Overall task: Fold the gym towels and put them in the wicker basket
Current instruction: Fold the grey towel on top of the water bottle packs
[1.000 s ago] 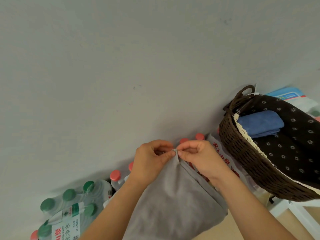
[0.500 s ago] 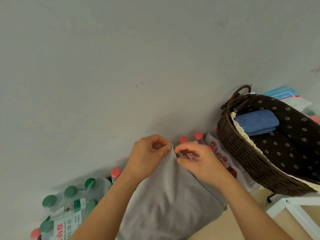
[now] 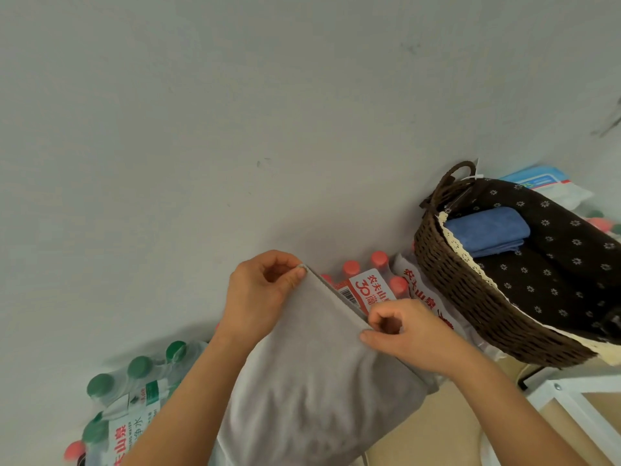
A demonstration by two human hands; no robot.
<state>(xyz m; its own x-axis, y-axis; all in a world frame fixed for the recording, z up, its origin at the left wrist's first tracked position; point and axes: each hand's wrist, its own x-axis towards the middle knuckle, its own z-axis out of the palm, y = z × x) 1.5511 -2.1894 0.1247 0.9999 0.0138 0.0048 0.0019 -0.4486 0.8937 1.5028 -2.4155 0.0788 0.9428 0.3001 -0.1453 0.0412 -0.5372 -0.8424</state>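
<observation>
You are holding the grey towel [image 3: 312, 381] up in front of the pale wall [image 3: 235, 129]; only your hands are carrying it. Your left hand [image 3: 258, 294] is pinching the towel's topmost corner between thumb and forefinger, the other fingers curling in behind. Your right hand [image 3: 403, 334] is sitting lower and to the right, pinching the towel's right-hand edge between thumb and forefinger, the remaining fingers curling into the palm. The edge between the two hands is running straight, sloping down to the right, and two layers are showing along it. The rest of the cloth is hanging between your forearms and running out of the bottom of the view.

The wicker basket [image 3: 470, 297] is standing to the right of the towel, apart from it, with a dark flowered liner [image 3: 564, 264] and a lace trim [image 3: 460, 247] folding over its rim. A folded blue towel [image 3: 487, 230] is lying inside, at the end by the handle [image 3: 443, 188]. The basket is sitting above the far left corner of a white-framed table [image 3: 584, 383]; where they are meeting is hidden.

Red-capped bottles [image 3: 379, 260] in printed wrap are standing against the wall beyond your hands. A pack of green-capped bottles [image 3: 137, 368] is lying at lower left. A blue and white packet [image 3: 544, 183] is showing behind the basket.
</observation>
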